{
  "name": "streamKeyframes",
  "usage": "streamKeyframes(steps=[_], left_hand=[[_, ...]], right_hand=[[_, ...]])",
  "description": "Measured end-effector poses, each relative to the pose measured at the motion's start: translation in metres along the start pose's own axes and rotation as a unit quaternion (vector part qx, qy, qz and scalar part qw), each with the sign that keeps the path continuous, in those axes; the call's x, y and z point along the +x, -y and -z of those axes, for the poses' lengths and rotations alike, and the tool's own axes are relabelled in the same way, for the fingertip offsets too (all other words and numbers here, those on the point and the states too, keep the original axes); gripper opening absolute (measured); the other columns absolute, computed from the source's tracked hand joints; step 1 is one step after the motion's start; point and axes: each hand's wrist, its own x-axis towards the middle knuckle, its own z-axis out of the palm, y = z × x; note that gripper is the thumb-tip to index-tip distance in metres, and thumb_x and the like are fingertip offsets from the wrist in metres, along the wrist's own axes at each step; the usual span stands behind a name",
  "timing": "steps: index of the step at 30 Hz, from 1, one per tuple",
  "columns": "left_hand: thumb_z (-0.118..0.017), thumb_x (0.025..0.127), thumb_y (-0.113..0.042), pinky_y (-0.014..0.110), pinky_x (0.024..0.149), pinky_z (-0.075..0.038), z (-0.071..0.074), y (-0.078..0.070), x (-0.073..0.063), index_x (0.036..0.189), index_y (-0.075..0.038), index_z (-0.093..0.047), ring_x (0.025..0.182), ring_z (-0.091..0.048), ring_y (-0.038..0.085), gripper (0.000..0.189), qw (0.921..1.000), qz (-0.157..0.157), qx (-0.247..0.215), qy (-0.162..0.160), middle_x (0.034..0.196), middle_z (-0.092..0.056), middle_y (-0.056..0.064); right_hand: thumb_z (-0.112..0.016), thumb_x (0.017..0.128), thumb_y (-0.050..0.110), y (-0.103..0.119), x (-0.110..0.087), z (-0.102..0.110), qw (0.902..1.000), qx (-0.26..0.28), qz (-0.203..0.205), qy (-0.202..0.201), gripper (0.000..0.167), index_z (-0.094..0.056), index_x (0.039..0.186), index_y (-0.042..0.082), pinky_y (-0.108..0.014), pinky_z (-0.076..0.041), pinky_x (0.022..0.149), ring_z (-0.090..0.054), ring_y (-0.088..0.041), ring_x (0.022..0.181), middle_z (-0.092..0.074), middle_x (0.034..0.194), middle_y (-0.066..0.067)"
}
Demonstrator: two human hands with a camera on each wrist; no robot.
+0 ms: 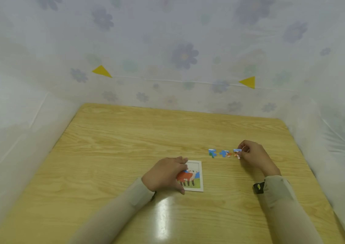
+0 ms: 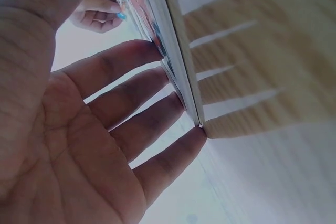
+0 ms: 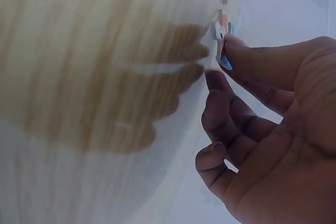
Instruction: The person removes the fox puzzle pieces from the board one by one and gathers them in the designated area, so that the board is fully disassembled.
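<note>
A small puzzle board point(image 1: 202, 178) with a white border and a picture of a red-bodied animal on green lies flat on the table. My left hand point(image 1: 164, 173) spans its left part, covering some of the picture. In the left wrist view its fairly straight fingers point(image 2: 157, 166) touch the board's edge with their tips. To the right of the board, my right hand point(image 1: 257, 156) pinches a jigsaw piece point(image 1: 236, 152) between thumb and fingertips, low over the table. This piece shows blue, white and orange in the right wrist view.
Two loose jigsaw pieces, a blue and green one point(image 1: 212, 153) and a blue and orange one point(image 1: 225, 154), lie left of the right hand. The wooden table point(image 1: 135, 132) meets flowered white sheeting point(image 1: 160, 61) at the back and sides.
</note>
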Motion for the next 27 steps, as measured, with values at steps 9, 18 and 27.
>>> streamKeyframes(steps=[9,18,27], left_hand=[[-0.088,0.071,-0.062,0.042,0.112,-0.043,-0.001,-0.001,-0.001,0.12,-0.016,-0.07,0.141,-0.049,0.025,0.07,0.9998,0.006,0.014,0.012,0.154,-0.052,0.005],[-0.084,0.067,-0.073,0.046,0.108,-0.044,-0.002,0.008,0.0,0.118,-0.019,-0.072,0.136,-0.053,0.025,0.075,0.9996,0.001,0.024,-0.017,0.147,-0.058,0.006],[-0.078,0.065,-0.081,0.052,0.109,-0.042,0.009,0.033,-0.005,0.138,-0.018,-0.064,0.134,-0.055,0.028,0.097,0.9974,0.055,0.046,0.004,0.149,-0.056,0.006]], right_hand=[[-0.066,0.1,0.007,0.002,0.0,-0.004,0.9993,-0.037,0.008,-0.004,0.008,-0.065,0.106,0.001,-0.041,-0.051,0.069,-0.061,-0.029,0.087,-0.063,0.1,-0.016],[-0.059,0.106,0.018,0.003,-0.005,-0.002,0.9996,0.008,0.005,-0.027,0.02,-0.064,0.113,0.0,-0.042,-0.055,0.072,-0.066,-0.03,0.09,-0.067,0.106,-0.017],[-0.06,0.106,0.018,0.046,-0.002,-0.019,0.997,0.025,0.067,-0.028,0.017,-0.066,0.11,0.002,-0.038,-0.054,0.068,-0.063,-0.021,0.079,-0.067,0.101,-0.013]])
